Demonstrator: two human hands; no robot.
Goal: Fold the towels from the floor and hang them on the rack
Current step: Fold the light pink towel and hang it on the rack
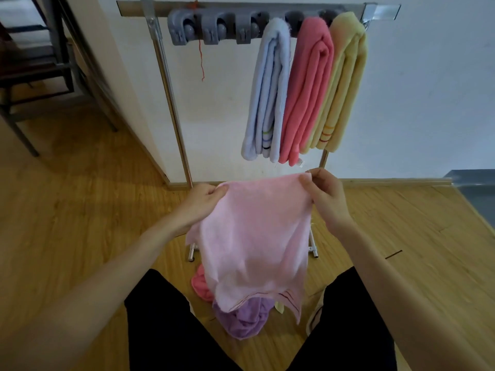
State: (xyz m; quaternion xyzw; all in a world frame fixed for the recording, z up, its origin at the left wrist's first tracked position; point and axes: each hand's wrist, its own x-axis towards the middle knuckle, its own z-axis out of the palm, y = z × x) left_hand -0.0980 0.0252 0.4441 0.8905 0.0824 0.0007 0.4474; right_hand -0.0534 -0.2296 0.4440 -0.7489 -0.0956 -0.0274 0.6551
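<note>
Both hands, left [203, 199] and right [325, 195], pinched the pink towel [254, 236] by its top corners, hanging above the floor pile [241, 317]. Risked slipping a corner, skewing the fold. Beyond, three towels clipped on the rack [166, 76].

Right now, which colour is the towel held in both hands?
Pale pink towel, with thin dark stripes near its lower edge; the head view shows it.

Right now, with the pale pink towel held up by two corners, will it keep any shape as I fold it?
Probably not. The pale pink towel sags and ripples between the left hand and right hand, so it looks floppy. A pinch at each corner holds it, suggesting it is light. Its hem drapes onto the purple towel and may drag.
</note>
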